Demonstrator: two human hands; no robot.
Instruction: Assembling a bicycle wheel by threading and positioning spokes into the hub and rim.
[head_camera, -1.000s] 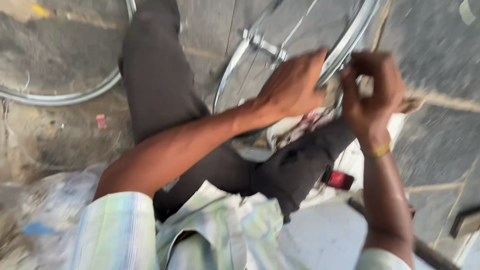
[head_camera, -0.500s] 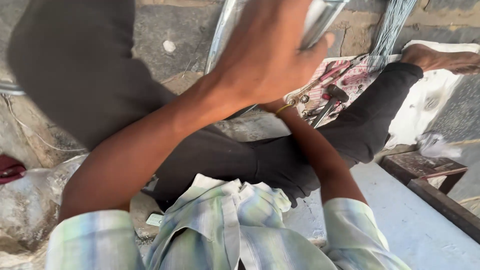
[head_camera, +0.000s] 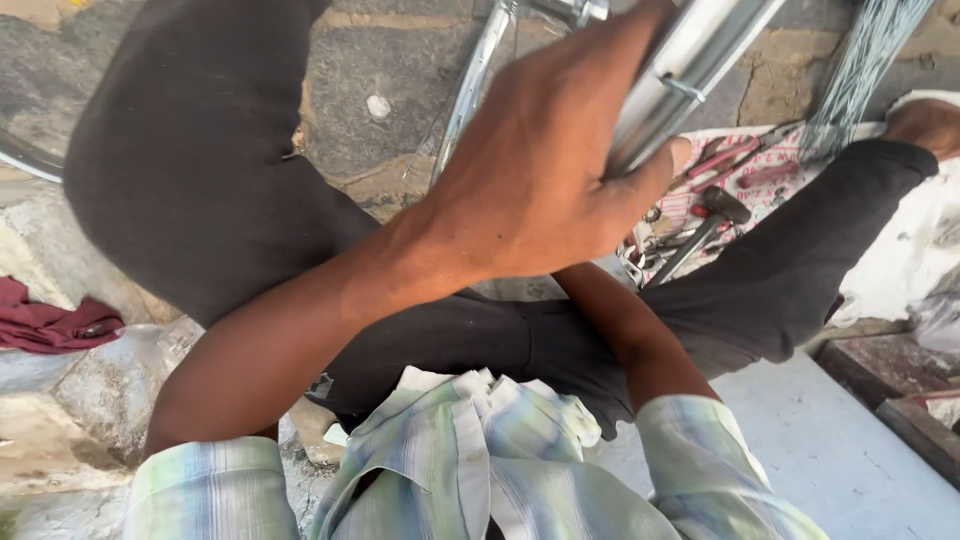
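Observation:
My left hand (head_camera: 540, 170) is closed around a shiny silver bicycle wheel rim (head_camera: 700, 50) near the top of the view. A thin silver rod (head_camera: 475, 80) runs down beside my hand. My right forearm (head_camera: 620, 330) reaches up beneath the left hand, which together with the rim hides the right hand. I sit on the ground in dark trousers (head_camera: 200, 200) and a striped shirt. One leg stretches right, ending in a bare foot (head_camera: 925, 120).
A patterned cloth (head_camera: 745, 190) on the right carries a hammer (head_camera: 715, 215), red-handled pliers (head_camera: 725, 157) and other small tools. A bundle of thin spokes (head_camera: 860, 70) hangs at top right. A maroon rag (head_camera: 50, 325) lies left on stone paving; a white slab (head_camera: 850, 450) is lower right.
The view has swung closer and to the right. My left hand has stayed on the rim and now fills the centre, while my right hand has dropped out of sight beneath it.

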